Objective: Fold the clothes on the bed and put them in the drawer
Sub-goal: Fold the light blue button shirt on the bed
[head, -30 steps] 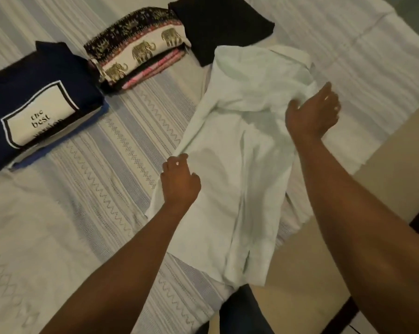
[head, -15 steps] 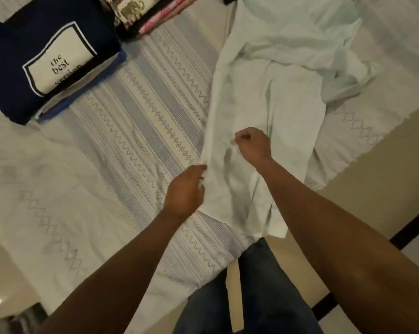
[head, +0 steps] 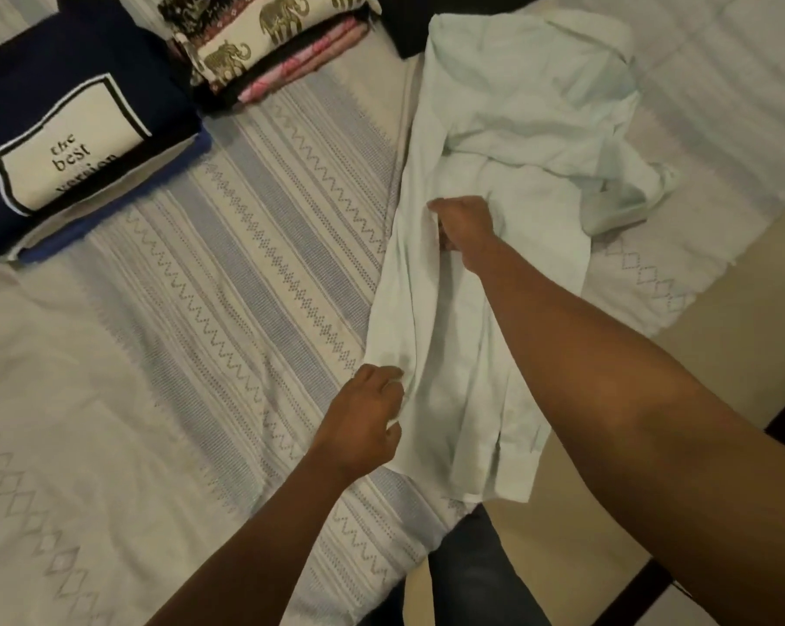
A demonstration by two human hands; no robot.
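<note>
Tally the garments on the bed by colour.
Navy top: 1
Elephant-print piece: 1
Pink piece: 1
Black piece: 1
Pale shirt: 1
Total: 5 told apart; layers beneath the stacks may hide more.

Viewing from one wide-angle camera worn on the head. Looking forward and steeply down, at close range, onto the pale, grey-striped woven bedspread (head: 255, 282). Centring the crumpled pale mint shirt (head: 517, 83), with the left hand (head: 363, 422) and right hand (head: 463, 228) extending from the bottom edge. Cropping the folded elephant-print cloth stack (head: 264, 42) at the top, catching tan floor (head: 720, 309) at right.
</note>
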